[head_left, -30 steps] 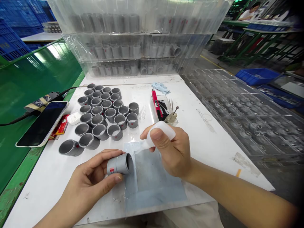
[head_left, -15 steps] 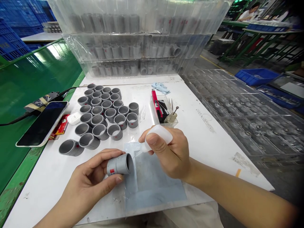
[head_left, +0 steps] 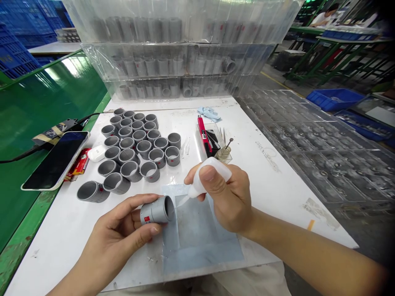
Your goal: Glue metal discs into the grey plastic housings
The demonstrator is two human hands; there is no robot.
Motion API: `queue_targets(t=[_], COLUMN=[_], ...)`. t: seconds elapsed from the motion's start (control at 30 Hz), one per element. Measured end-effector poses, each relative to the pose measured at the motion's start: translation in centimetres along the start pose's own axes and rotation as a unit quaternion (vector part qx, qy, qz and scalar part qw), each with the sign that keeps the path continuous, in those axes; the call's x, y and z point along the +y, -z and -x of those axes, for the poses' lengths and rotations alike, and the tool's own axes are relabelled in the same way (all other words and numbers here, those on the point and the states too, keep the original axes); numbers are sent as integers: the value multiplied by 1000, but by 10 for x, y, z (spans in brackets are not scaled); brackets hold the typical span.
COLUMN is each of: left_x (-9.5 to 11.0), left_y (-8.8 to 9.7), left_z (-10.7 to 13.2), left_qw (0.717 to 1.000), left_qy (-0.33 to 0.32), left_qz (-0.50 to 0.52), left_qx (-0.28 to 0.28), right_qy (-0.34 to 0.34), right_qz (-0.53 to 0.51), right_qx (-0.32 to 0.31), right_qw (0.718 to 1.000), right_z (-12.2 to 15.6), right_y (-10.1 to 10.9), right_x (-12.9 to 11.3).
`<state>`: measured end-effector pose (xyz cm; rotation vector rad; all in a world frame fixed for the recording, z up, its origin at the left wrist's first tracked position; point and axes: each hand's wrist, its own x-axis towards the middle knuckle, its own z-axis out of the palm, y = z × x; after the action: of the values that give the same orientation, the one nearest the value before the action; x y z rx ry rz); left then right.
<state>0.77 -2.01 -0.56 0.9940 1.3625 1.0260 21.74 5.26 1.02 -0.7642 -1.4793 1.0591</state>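
left hand (head_left: 119, 236) pinches a grey fitting (head_left: 156, 210) lying sideways, mouth rightward toward the right hand (head_left: 226, 197)'s squeezed bottle (head_left: 205, 174).

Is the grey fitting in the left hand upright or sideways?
On its side: the grey fitting lies horizontal in the left hand, open end toward the squeeze bottle in the right hand.

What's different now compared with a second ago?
Little. The right hand and its bottle dipped left, then drew back right; the nozzle stays aimed at the fitting. The left hand kept its grip on the fitting. Nothing was let go; the rings on the table stayed put.
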Motion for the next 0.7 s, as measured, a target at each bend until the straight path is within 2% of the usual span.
queue_targets(t=[0.2,0.4,0.7], left_x=[-1,-8,-10], left_y=[2,8,10], left_z=[-3,-5,-6], left_qw=[998,997,996], left_qy=[-46,-50,-66], left_qz=[46,23,-16], left_qx=[-1,-47,-58], right_qy=[58,88,146], right_qz=[25,44,60], right_qx=[3,-5,-1], right_qw=[998,995,987], right_z=[-2,-2,-1], right_y=[0,0,-1], right_x=[3,5,5])
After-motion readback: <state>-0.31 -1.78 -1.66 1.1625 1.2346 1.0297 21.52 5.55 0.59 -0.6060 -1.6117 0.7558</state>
